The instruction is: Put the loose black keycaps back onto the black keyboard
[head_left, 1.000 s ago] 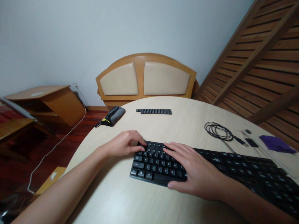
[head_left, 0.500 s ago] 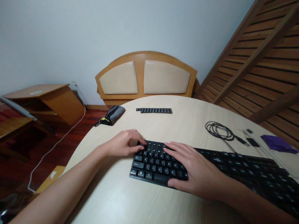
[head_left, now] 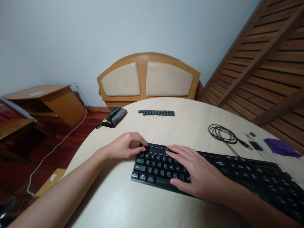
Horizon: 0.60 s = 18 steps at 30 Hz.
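Note:
A black keyboard (head_left: 152, 171) lies on the light wooden table, partly covered by my right hand and forearm. At its upper left corner, my left hand (head_left: 129, 145) pinches a small black keycap (head_left: 144, 148) between thumb and index finger; the fingertips hide most of it. My right hand (head_left: 198, 167) rests flat across the middle of the keyboard, fingers stretched out and thumb near the front edge. Small bare key posts show in the top rows between my hands. Loose black keycaps (head_left: 158, 112) stand in two rows farther back on the table.
A folded grey and black cloth pouch (head_left: 115, 117) lies at the table's left edge. On the right are a coiled black cable (head_left: 222, 133), a small black object (head_left: 256, 145) and a purple cloth (head_left: 282, 147). A padded headboard (head_left: 142, 76) stands behind the table (head_left: 114, 196).
Very little differs. The view has shifted slightly, and both hands keep their places on the keyboard, with the left fingertips still at its upper left corner.

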Available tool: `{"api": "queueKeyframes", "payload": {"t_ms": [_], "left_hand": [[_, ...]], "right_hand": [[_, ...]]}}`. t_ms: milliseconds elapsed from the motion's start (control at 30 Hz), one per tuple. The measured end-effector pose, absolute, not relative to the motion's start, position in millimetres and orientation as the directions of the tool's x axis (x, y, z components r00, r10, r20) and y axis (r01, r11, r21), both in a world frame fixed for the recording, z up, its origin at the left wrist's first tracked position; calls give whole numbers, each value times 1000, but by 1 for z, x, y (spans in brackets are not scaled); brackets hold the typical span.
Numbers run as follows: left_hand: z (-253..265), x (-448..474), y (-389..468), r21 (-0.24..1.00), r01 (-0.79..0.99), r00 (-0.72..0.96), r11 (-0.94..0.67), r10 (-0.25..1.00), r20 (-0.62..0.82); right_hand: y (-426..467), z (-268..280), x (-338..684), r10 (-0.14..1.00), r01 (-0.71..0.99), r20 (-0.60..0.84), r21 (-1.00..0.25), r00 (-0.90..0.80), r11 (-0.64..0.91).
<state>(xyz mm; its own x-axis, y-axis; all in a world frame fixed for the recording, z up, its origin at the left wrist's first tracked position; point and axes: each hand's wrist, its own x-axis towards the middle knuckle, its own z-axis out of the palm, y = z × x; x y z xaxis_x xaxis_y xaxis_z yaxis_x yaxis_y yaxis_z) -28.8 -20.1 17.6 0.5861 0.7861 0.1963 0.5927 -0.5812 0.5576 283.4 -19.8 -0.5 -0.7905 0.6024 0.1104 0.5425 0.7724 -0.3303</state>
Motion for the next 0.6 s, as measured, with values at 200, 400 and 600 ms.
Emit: {"api": "queueKeyframes", "payload": {"t_ms": [200, 400, 600], "left_hand": [[18, -28, -21, 570, 581, 587, -581, 784, 202], [16, -30, -20, 569, 563, 605, -600, 768, 212], [16, -31, -19, 567, 544, 628, -618, 749, 214]], "right_hand": [[-19, 0, 282, 605, 550, 95, -323, -790, 770], [-20, 1, 283, 607, 547, 104, -333, -788, 768], [-21, 1, 283, 609, 543, 107, -353, -786, 762]]}}
